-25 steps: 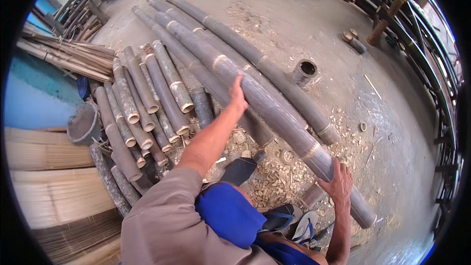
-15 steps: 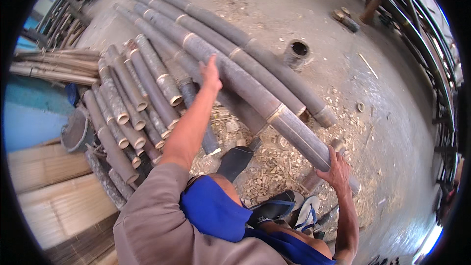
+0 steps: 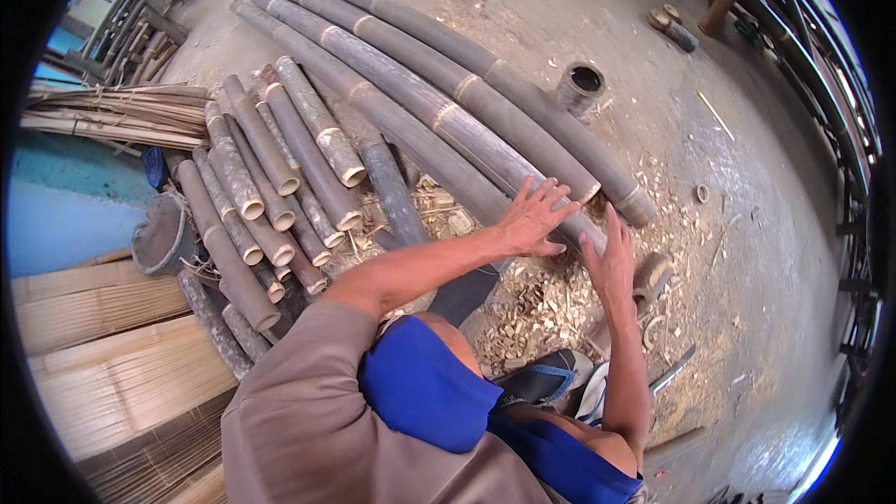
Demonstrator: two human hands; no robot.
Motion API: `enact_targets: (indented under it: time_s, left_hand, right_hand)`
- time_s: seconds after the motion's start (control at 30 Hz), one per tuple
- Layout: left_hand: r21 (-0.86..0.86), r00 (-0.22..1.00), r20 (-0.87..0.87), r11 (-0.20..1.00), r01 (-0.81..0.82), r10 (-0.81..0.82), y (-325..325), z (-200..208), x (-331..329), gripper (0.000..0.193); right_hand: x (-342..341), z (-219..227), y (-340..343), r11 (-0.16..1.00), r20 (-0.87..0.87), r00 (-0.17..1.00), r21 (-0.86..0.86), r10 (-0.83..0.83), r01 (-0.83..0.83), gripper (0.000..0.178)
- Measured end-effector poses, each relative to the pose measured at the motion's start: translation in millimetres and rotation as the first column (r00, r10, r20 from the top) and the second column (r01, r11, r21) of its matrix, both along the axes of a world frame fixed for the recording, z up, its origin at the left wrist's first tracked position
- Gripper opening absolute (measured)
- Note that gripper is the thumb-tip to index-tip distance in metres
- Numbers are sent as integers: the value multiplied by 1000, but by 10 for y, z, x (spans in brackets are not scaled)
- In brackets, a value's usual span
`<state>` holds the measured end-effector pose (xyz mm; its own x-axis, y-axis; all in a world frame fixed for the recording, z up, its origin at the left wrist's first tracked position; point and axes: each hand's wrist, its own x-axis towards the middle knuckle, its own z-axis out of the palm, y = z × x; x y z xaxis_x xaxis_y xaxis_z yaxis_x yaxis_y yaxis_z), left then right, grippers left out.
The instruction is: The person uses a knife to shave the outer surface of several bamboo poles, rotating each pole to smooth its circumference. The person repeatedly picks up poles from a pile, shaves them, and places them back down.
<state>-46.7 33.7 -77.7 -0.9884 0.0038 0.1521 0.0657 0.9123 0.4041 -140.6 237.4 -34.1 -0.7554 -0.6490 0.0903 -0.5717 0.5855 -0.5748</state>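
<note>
A long grey-brown bamboo pole (image 3: 411,98) slants from the far left toward me, lying among several similar poles. Spread across its near part is my left hand (image 3: 537,219), open, with the fingertips toward the right. My right hand (image 3: 611,261) is at the pole's near end, thumb and fingers apart on either side of it. The cut end itself is mostly hidden by my hands. Next to it, a neighbouring bamboo pole (image 3: 523,103) ends just beyond my fingers.
Short bamboo lengths (image 3: 280,163) are piled at left, beside a grey bucket (image 3: 161,235) and split bamboo strips (image 3: 112,117). Wood chips (image 3: 551,303) cover the floor by my feet. A hollow bamboo stump (image 3: 581,89) stands beyond the poles. A long narrow dark tool (image 3: 672,371) lies at right.
The pole has moved away from me toward the far left and now lies lower among the others. My left hand has come back toward me along it; the right moved forward and left.
</note>
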Motion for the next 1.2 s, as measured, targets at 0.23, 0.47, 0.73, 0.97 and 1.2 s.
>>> enact_targets:
  time_s: [0.23,0.47,0.73,0.97,1.2]
  left_hand:
    - [-154,900,200,895,418,-386,514,-318,-439,102]
    - [-275,952,227,924,267,-207,690,-443,-696,104]
    - [-269,871,104,830,489,-479,634,-529,-794,100]
    - [-319,838,211,774,546,-504,465,-463,-848,104]
    - [-371,883,264,805,463,-387,-599,13,-602,99]
  right_hand:
    - [791,-231,1215,947,130,939,105,-317,305,65]
    - [1233,-476,1486,884,308,829,173,-467,434,56]
    - [1200,-579,1038,980,219,956,75,-198,186,48]
    - [1142,-543,890,990,284,956,134,-69,32,44]
    - [1218,-665,1417,974,275,940,155,-202,164,46]
